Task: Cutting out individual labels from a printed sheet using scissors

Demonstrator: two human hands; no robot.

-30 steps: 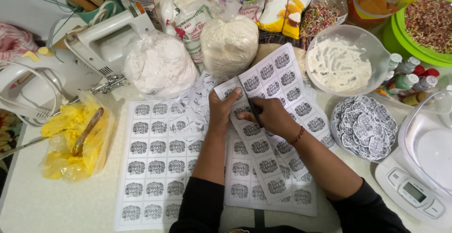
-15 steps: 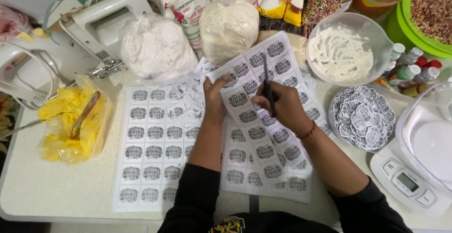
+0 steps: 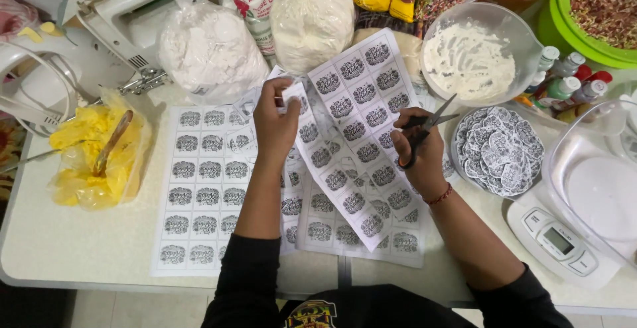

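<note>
A white label sheet (image 3: 361, 129) printed with grey oval stickers slants between the two grips, its upper edge pinched by the left hand (image 3: 275, 122). Left of that grip a second sheet (image 3: 199, 189) lies flat on the tabletop. Right of the scissor grip, cut stickers (image 3: 499, 150) fill a bowl. Beyond both grips stand two clear bags of white powder (image 3: 211, 49) (image 3: 312, 19). A kitchen scale's grey screen (image 3: 561, 240) sits far right.

Left hand (image 3: 275, 119) fingers pinched shut, raised; right hand (image 3: 417, 147) curled closed, both forearms extended forward
</note>
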